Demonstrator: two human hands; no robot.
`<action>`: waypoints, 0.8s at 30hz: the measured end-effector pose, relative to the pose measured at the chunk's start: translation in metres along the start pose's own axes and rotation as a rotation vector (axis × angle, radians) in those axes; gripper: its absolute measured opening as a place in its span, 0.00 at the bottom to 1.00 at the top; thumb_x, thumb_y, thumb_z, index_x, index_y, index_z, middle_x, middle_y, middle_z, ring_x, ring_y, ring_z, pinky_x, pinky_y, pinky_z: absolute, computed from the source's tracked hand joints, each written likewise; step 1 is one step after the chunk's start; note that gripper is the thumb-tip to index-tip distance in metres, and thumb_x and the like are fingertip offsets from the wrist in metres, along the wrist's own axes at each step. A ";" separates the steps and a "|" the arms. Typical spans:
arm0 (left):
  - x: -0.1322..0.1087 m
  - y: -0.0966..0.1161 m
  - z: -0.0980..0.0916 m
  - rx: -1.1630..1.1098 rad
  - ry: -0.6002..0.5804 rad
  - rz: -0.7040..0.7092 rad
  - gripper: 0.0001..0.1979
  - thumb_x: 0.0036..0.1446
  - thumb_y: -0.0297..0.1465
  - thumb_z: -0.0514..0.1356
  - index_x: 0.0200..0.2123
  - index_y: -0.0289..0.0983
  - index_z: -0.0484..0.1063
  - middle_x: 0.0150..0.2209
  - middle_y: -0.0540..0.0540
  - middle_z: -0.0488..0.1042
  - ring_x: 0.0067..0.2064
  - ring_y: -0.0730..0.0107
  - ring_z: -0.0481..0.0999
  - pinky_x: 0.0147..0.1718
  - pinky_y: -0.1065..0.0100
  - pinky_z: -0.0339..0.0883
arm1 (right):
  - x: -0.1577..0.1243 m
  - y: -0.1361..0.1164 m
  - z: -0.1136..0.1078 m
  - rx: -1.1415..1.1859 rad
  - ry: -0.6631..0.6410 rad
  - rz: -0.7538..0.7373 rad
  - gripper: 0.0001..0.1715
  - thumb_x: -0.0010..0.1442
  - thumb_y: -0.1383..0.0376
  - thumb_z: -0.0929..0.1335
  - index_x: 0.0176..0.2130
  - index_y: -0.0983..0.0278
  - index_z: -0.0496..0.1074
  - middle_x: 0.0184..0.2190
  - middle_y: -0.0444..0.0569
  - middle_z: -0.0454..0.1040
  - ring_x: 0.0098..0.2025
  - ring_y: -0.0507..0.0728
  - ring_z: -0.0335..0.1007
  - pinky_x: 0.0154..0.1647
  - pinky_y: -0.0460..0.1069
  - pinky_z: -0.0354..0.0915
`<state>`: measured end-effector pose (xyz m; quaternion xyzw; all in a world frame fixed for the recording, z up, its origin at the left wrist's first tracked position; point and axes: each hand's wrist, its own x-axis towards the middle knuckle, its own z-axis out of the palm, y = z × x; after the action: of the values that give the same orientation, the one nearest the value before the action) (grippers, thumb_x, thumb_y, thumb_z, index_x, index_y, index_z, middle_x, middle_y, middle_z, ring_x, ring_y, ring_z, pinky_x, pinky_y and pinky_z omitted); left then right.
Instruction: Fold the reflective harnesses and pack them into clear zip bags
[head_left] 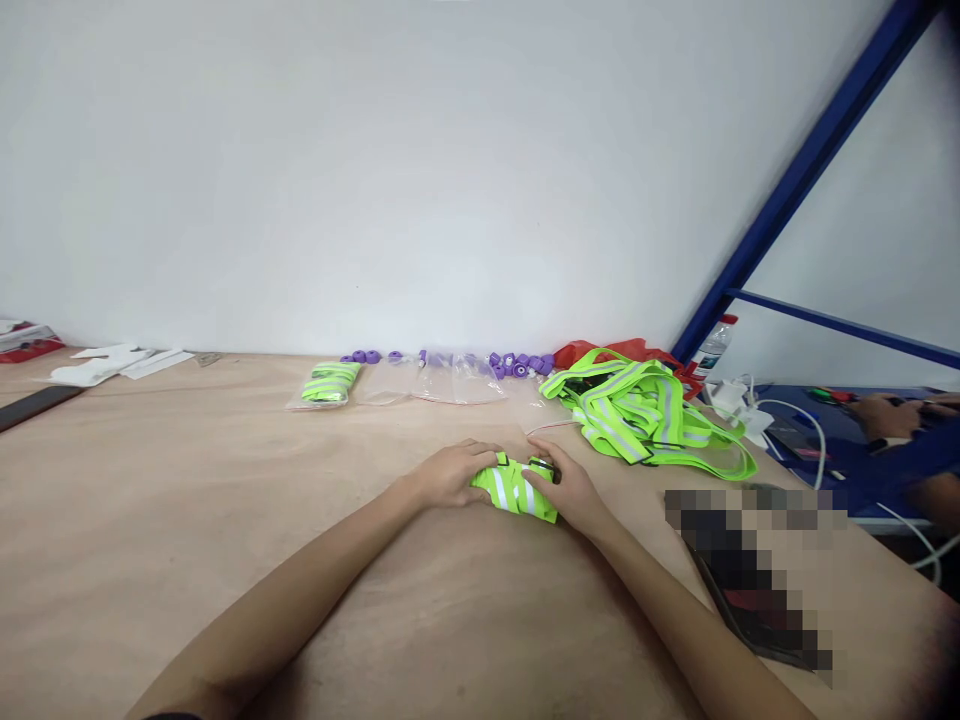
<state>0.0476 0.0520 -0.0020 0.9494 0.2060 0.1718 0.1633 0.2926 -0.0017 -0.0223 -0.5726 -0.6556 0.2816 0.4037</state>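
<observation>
Bare forearms (315,575) reach over the counter (187,480); left hand (454,475) and right hand (576,490) clamp a folded green bundle (514,488) between them. Loose straps (671,400) lie heaped nearby.

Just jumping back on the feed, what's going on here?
A person is holding a folded yellow-green reflective strap bundle on the table, with the left grip at one end and the right grip at the other. A similar bundle sits in a clear bag farther off to the left. Flat clear bags and purple pieces lie near the wall, and a loose pile of straps is to the right.
</observation>
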 end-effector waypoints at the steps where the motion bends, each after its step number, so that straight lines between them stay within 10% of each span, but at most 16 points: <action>1: 0.000 0.000 0.000 0.004 0.001 0.003 0.23 0.56 0.38 0.68 0.52 0.40 0.68 0.61 0.39 0.68 0.59 0.50 0.70 0.55 0.56 0.65 | 0.000 0.002 -0.001 -0.020 0.003 0.020 0.35 0.54 0.53 0.71 0.58 0.62 0.67 0.49 0.54 0.76 0.53 0.63 0.73 0.55 0.58 0.67; 8: 0.000 -0.001 0.002 0.008 0.014 0.013 0.22 0.56 0.38 0.67 0.52 0.41 0.68 0.61 0.39 0.69 0.59 0.51 0.69 0.55 0.56 0.65 | 0.003 0.009 -0.010 -0.263 0.035 -0.083 0.20 0.57 0.49 0.69 0.39 0.62 0.78 0.45 0.57 0.79 0.52 0.67 0.71 0.57 0.62 0.63; 24: 0.002 0.001 -0.001 -0.088 -0.017 0.022 0.19 0.57 0.38 0.67 0.49 0.42 0.68 0.59 0.41 0.71 0.57 0.52 0.70 0.55 0.57 0.63 | 0.002 -0.004 -0.046 -0.072 -0.181 0.028 0.10 0.54 0.58 0.69 0.32 0.62 0.74 0.35 0.48 0.77 0.40 0.60 0.71 0.44 0.53 0.66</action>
<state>0.0492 0.0525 0.0002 0.9451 0.1862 0.1742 0.2046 0.3302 -0.0044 0.0051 -0.5679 -0.6911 0.3142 0.3179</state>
